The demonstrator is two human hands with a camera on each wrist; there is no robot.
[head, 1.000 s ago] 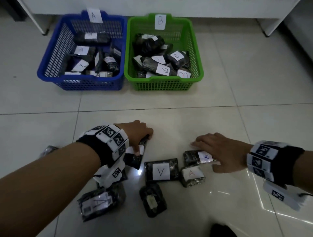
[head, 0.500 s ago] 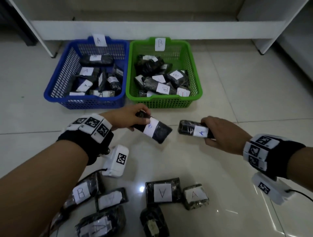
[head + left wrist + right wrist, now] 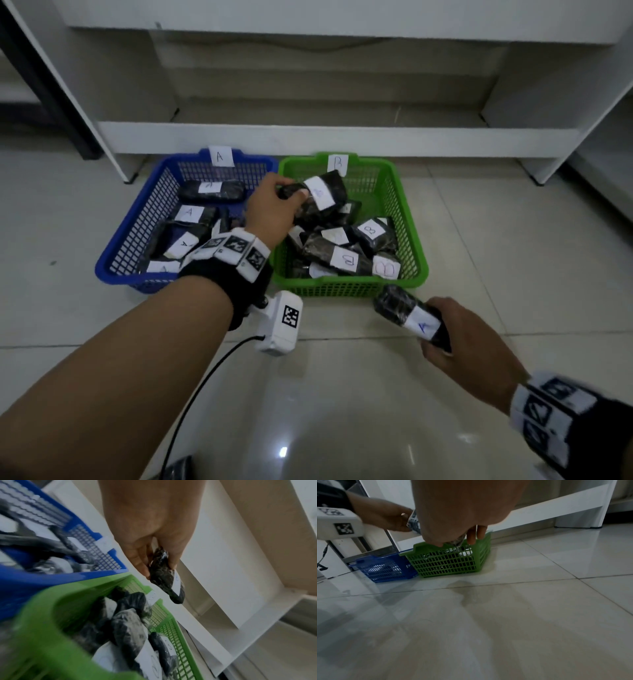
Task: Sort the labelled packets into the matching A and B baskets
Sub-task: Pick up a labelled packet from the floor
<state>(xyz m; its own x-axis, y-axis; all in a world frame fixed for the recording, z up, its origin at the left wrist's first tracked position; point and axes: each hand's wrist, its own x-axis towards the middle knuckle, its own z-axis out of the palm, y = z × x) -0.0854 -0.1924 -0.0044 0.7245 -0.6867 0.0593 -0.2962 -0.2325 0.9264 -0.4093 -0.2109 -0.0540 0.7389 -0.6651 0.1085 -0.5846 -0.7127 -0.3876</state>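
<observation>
Left hand (image 3: 270, 214) was over the green basket (image 3: 412, 219), near its left rim, fingers and thumb curled round one end of a dark packet (image 3: 322, 197). White label on that packet faced up; the letter was blurred from the head view, looked like B, I could not be sure. Packet hung clear of the pile below, free end pointing toward the basket's far wall.

Right hand (image 3: 462, 337) was in front of the green basket's near right corner, above the floor (image 3: 342, 394), fingers wrapped round a second packet (image 3: 409, 317) with an A on its label. Packet stuck out toward the basket's near wall, apart from it.

Blue basket (image 3: 137, 233) sat touching the green one's left side, A tag on its far rim, several A packets inside. Green basket carried a B tag and a heap of B packets. White shelving (image 3: 342, 137) stood behind both.
</observation>
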